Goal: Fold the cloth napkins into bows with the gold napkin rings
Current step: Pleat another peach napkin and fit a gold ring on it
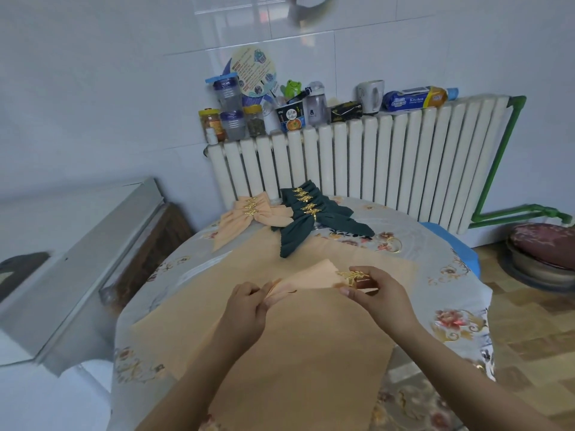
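A pleated peach napkin (311,277) is held just above flat peach napkins (298,346) spread on the round table. My left hand (247,309) pinches its left end. My right hand (378,290) holds a gold leaf napkin ring (354,276) at the napkin's right end. At the table's far side lie finished peach bows (249,214) and dark green bows (311,214), each with a gold ring. A spare gold ring (392,243) lies on the tablecloth at the right.
The floral tablecloth (457,321) covers the round table. A white radiator (373,160) stands behind it, with jars, bottles and a mug on top. A grey cabinet (93,259) is at the left. A cushioned stool (544,247) sits at the right on the wooden floor.
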